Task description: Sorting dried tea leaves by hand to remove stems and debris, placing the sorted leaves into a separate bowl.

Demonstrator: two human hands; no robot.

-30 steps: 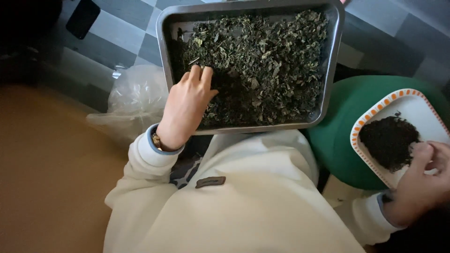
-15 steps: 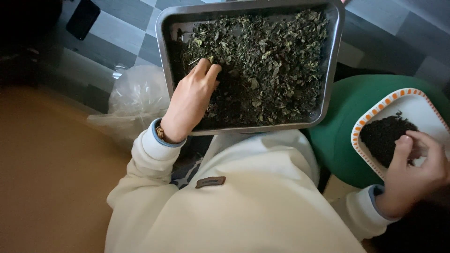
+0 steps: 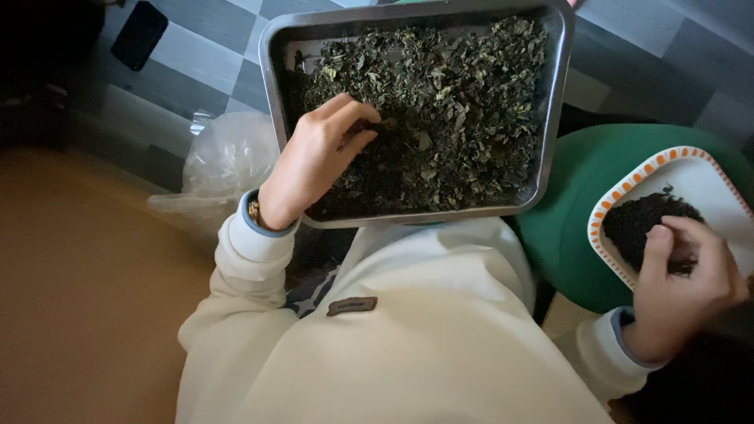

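- Steel tray (image 3: pixel 556 118) is seen filled with dried green leaves (image 3: pixel 455 102); taken as landmark.
- Left hand (image 3: pixel 314 161) is laid inside the tray's near-left part, fingers (image 3: pixel 357 118) narrowed in a pinch on a few leaves.
- Right hand (image 3: pixel 683 286) is placed right of the tray, over an orange-rimmed plate (image 3: pixel 707 177) of dark leaf bits (image 3: pixel 640 220), fingers curled; a hold cannot be told.
- Clear plastic bag (image 3: pixel 220 165) is noted left of the tray.

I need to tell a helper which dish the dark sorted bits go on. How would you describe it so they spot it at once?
Find the green round seat right of the metal tray of dried green leaves. On it sits a white dish under the right hand. Only it has an orange-dashed rim and a small dark pile.
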